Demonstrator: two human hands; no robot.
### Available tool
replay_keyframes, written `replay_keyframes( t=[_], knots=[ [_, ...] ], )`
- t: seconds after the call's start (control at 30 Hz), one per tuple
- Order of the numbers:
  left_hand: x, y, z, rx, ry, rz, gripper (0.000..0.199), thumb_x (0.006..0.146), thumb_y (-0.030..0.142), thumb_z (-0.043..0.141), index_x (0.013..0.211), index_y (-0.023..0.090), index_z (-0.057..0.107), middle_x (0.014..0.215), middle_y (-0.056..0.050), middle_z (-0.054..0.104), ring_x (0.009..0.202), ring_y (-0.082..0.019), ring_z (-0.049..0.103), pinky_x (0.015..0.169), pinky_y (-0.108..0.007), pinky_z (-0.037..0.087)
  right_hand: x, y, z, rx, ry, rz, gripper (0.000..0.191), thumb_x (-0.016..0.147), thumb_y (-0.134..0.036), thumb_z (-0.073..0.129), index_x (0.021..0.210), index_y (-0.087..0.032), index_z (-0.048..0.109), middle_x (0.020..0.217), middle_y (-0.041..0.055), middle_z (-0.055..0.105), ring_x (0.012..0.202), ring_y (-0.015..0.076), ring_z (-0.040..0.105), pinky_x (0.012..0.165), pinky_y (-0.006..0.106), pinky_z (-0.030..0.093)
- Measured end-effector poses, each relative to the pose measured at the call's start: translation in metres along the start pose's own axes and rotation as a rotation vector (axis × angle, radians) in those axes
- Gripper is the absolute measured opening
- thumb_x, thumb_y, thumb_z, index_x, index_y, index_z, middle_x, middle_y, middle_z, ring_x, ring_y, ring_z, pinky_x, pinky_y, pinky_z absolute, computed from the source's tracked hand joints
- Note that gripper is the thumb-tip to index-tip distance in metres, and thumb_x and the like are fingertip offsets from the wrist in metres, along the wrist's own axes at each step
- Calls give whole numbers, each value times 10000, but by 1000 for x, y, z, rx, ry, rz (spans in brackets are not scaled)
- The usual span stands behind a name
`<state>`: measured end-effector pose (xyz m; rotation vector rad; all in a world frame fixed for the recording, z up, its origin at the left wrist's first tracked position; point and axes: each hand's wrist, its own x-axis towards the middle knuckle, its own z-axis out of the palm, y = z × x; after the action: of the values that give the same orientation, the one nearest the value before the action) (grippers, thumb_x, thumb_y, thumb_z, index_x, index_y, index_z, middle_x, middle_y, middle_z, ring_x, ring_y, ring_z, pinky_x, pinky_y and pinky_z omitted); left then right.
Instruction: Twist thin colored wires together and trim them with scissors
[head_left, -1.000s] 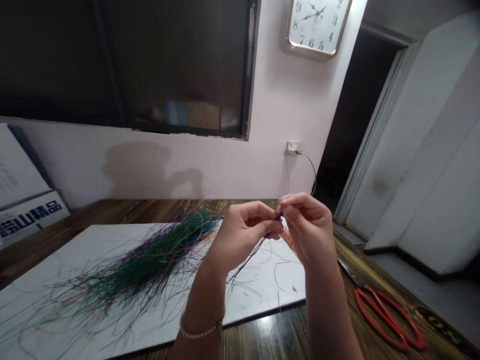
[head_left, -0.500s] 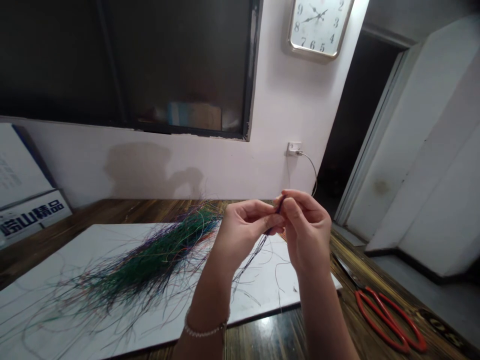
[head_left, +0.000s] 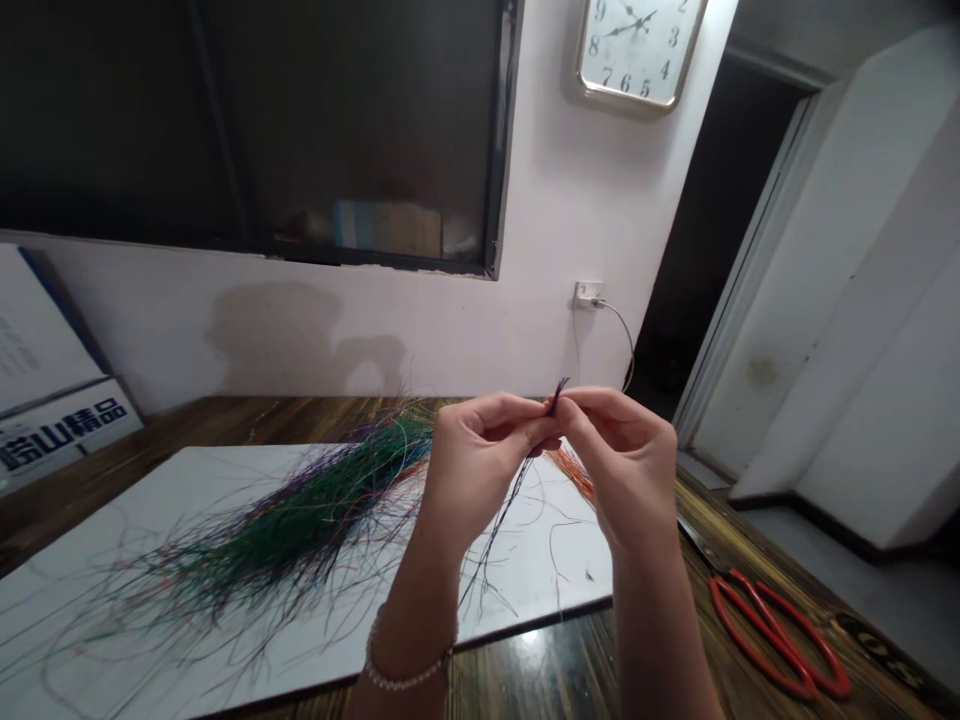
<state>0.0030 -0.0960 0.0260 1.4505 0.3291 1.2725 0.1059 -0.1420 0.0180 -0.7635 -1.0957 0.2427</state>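
A thin bundle of dark purple wires (head_left: 508, 505) is pinched between the fingertips of my left hand (head_left: 480, 465) and my right hand (head_left: 619, 455), which meet above the white board. The short ends of the bundle stick up over the fingertips, while its long ends hang down past my left hand. A large loose heap of green, purple and red wires (head_left: 322, 500) lies on the white board (head_left: 240, 665) to the left. Some orange wires (head_left: 574, 472) show behind my right hand, partly hidden by it.
Red-handled scissors (head_left: 776, 630) lie on the dark wooden table (head_left: 532, 670) at the right. A printed white box (head_left: 64, 430) stands at the far left. Against the wall, a cable (head_left: 622, 325) hangs from a socket (head_left: 587, 295).
The upper ends of the bundle now show above the fingertips. My right hand has shifted slightly right, and orange wires have come into view beside it.
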Motion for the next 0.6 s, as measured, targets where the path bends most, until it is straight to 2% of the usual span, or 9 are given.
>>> replay_keyframes(
  t=[0.13, 0.27, 0.43, 0.6],
  knots=[
    [1, 0, 0, 8, 16, -13, 79, 636, 166, 775, 693, 148, 723, 602, -18, 676, 558, -115, 617, 575, -237, 530, 1, 0, -4, -7, -45, 28, 34, 758, -207, 675, 765, -184, 698, 717, 12, 681, 669, 131, 655, 556, 223, 560],
    [2, -1, 0, -15, -10, -32, 66, 636, 123, 763, 683, 145, 722, 579, -6, 664, 536, -87, 595, 547, -197, 503, 2, 3, -6, 28, -85, 83, 45, 770, -214, 663, 760, -170, 670, 671, -1, 650, 606, 118, 635, 540, 228, 551],
    [2, -2, 4, -39, -14, -31, 33, 689, 141, 724, 720, 151, 733, 580, -7, 668, 524, -77, 588, 530, -186, 496, 1, 4, -5, 5, -33, 49, 42, 781, -189, 624, 751, -163, 638, 632, -13, 624, 534, 104, 601, 497, 226, 526],
    [3, -4, 7, -61, -13, -35, 48, 675, 189, 749, 710, 159, 737, 595, -20, 684, 520, -89, 601, 542, -208, 511, 2, 3, -3, -22, 5, 14, 41, 783, -184, 613, 750, -171, 632, 609, -18, 626, 526, 102, 604, 501, 217, 524]
  ],
)
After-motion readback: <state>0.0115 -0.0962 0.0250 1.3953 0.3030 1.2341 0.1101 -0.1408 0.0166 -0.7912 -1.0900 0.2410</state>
